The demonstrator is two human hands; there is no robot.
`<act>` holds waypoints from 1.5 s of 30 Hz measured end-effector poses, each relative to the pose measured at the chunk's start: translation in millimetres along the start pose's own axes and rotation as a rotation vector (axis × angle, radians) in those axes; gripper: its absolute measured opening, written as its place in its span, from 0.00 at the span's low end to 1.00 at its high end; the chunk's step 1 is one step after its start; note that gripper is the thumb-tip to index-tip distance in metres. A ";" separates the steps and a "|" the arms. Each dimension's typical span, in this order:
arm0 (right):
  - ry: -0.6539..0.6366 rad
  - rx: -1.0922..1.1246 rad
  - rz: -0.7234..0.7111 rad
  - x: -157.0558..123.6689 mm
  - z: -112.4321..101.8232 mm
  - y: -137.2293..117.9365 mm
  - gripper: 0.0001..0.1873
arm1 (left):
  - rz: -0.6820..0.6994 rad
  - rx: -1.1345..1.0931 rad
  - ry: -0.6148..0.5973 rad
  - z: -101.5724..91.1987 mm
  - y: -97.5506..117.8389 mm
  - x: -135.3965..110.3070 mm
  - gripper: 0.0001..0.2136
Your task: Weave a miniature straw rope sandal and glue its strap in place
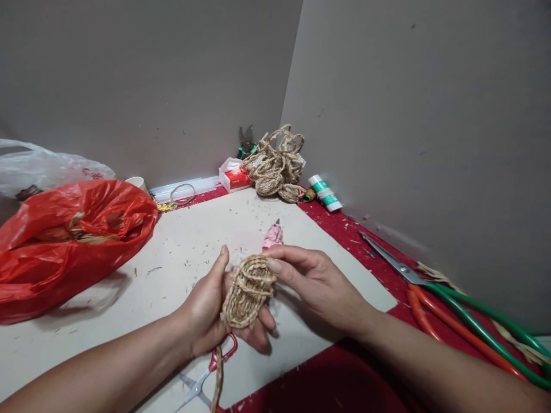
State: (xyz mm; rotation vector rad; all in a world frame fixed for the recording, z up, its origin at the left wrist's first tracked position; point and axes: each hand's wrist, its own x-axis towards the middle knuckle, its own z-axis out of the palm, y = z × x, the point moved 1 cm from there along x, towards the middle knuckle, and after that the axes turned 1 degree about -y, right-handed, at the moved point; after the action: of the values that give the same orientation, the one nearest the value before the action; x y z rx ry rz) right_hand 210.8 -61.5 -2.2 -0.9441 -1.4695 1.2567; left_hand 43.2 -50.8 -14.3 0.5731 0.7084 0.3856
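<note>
A small oval straw slipper, coiled from braided cord with strands across its upper part, rests tilted in my left hand. The left palm and fingers lie under it, and the thumb sticks up apart from it. With thumb and forefinger, my right hand pinches the slipper's upper right edge. A cord tail hangs below the left hand. Small red-handled scissors lie under that hand and are partly hidden. Just behind the right fingers is a pink-wrapped tool with a dark pointed tip.
A red plastic bag with straw stands left on the pale board. Braided cord is heaped at the back, beside a tissue box and pliers. Large shears lie right; a white-green roll sits near the wall.
</note>
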 end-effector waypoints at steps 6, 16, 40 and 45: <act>0.139 0.236 0.068 4.4 -13.7 1.5 0.11 | 0.194 0.008 0.263 -4.6 16.1 -4.0 0.26; 0.234 0.497 0.181 7.2 -22.3 -3.8 0.09 | 0.514 0.113 0.340 -10.3 27.3 -3.7 0.13; 0.137 0.215 0.131 9.2 -17.1 6.3 0.16 | 0.523 0.292 0.249 1.7 12.0 -9.1 0.13; 0.139 0.222 0.126 9.5 -16.3 4.1 0.17 | 0.406 0.405 0.118 5.7 6.9 -8.3 0.14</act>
State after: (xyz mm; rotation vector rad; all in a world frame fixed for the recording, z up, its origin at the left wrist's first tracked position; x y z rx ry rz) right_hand 224.0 -47.6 -4.3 -0.9657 -1.1515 1.3847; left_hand 40.5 -51.7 -2.5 1.0923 0.7890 0.6630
